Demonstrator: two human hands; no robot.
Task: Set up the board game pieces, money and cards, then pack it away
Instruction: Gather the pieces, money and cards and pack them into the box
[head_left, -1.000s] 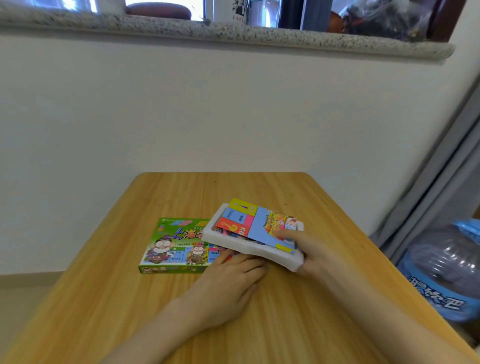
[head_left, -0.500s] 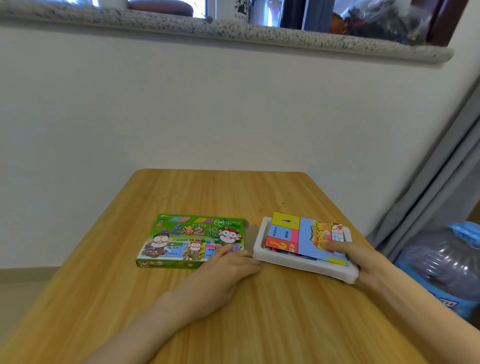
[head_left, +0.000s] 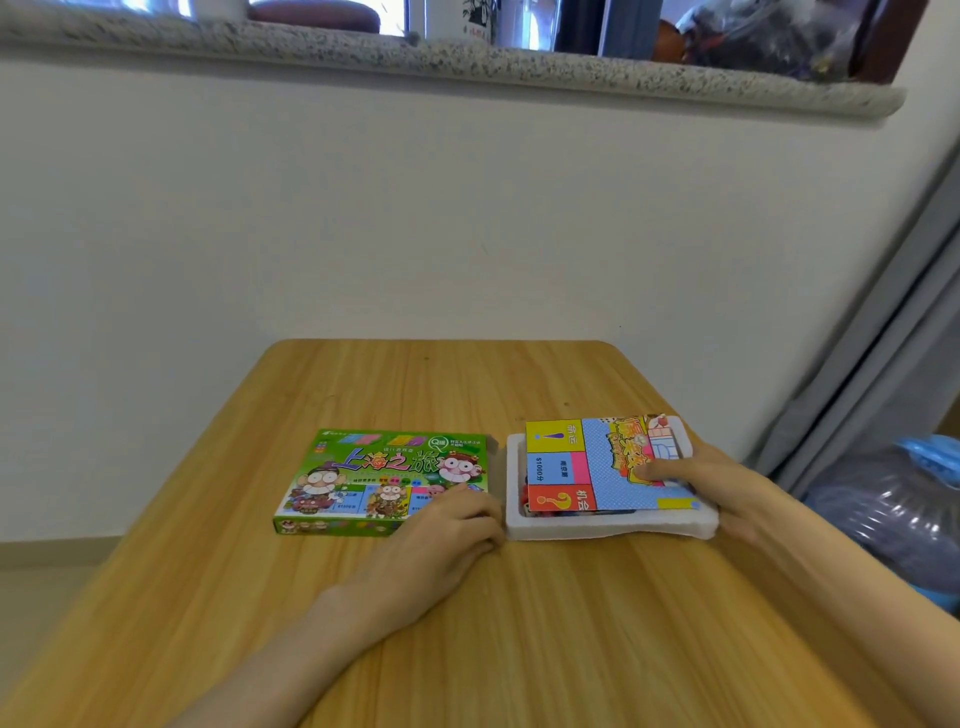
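A green game box (head_left: 363, 475) with cartoon faces lies flat on the wooden table (head_left: 467, 623), left of centre. Beside it on the right rests a white foam tray (head_left: 597, 527) with the folded colourful game board (head_left: 587, 465) on top. My right hand (head_left: 706, 486) grips the tray's right end, thumb pressing down on the board. My left hand (head_left: 441, 540) lies on the table at the box's near right corner, fingers loosely curled and touching the box, next to the tray's left end. What lies under the board is mostly hidden.
A white wall rises just behind the table, with a speckled stone sill (head_left: 467, 57) above. A grey curtain (head_left: 883, 338) hangs at the right. A large blue water bottle (head_left: 893, 509) stands on the floor beside the table's right edge.
My right hand has carried the foam tray off the green box, moved it right and set it flat on the table beside the box. My left hand stayed by the box.
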